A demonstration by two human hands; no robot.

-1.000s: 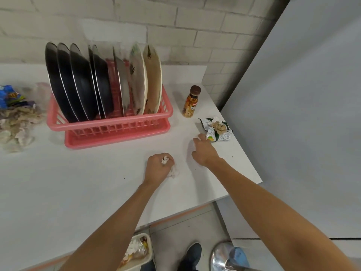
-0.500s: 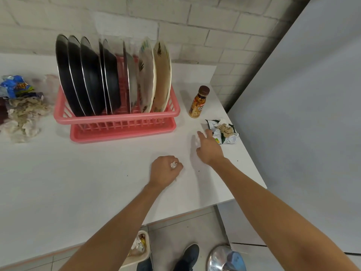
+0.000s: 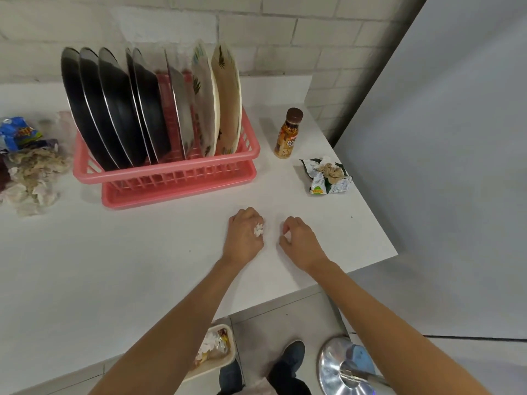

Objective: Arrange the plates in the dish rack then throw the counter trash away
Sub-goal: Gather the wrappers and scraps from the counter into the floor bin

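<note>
Soft, even light fills the scene, bright without harsh glare, probably from overhead. Shadows are faint: a pale one lies on the white table (image 3: 142, 266) right of the bottle (image 3: 287, 134), and dim ones sit under the pink dish rack (image 3: 171, 172). The dark plates (image 3: 114, 109) show thin rim highlights. Wide-angle distortion bends the wall lines and stretches the forearms near the lower edge. Detail is slightly soft throughout.

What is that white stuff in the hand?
The left hand is closed around a crumpled white tissue; a bit pokes out. The right hand looks empty.
</note>
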